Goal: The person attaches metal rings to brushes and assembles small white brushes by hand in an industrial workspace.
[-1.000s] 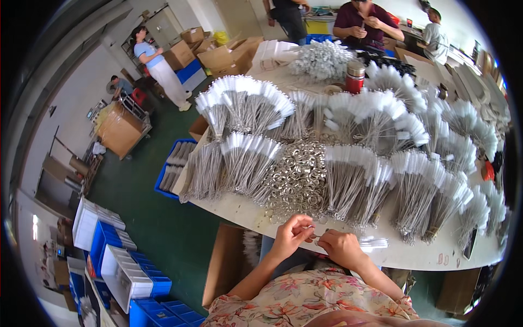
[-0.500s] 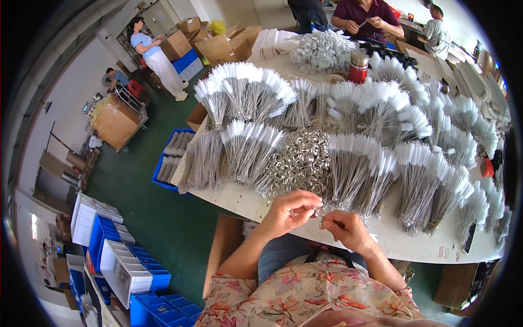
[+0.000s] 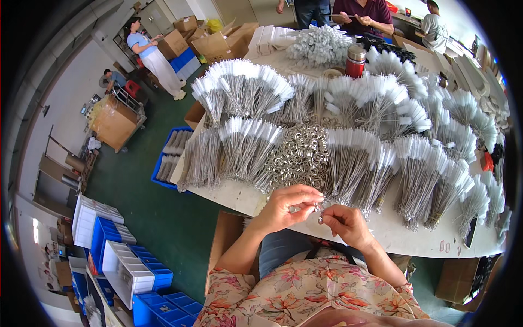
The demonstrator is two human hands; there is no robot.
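My left hand (image 3: pixel 287 209) is closed in a pinch on small shiny metal rings (image 3: pixel 319 207) just off the near table edge. Close beside it, my right hand (image 3: pixel 348 224) also pinches at these rings, its thumb and forefinger together. How many rings there are, and how they link, is too small to make out. Straight ahead lies a heap of loose metal rings (image 3: pixel 298 155). Bundles of thin brushes with twisted wire handles and white bristles flank it, one group (image 3: pixel 248 141) on the left and another (image 3: pixel 354 158) on the right.
More brush bundles (image 3: pixel 419 174) cover the right of the white table (image 3: pixel 234 197). A red flask (image 3: pixel 355 62) stands farther back, near a pile of translucent pieces (image 3: pixel 320 46). Co-workers are across the table. Blue bins (image 3: pixel 155 308) stand at lower left; a dark phone-like slab (image 3: pixel 470 231) lies at right.
My hands stay together at the rings, with only small finger shifts. Across the table, a co-worker's hands have lowered with a thin item, and another person's hand has come into view.
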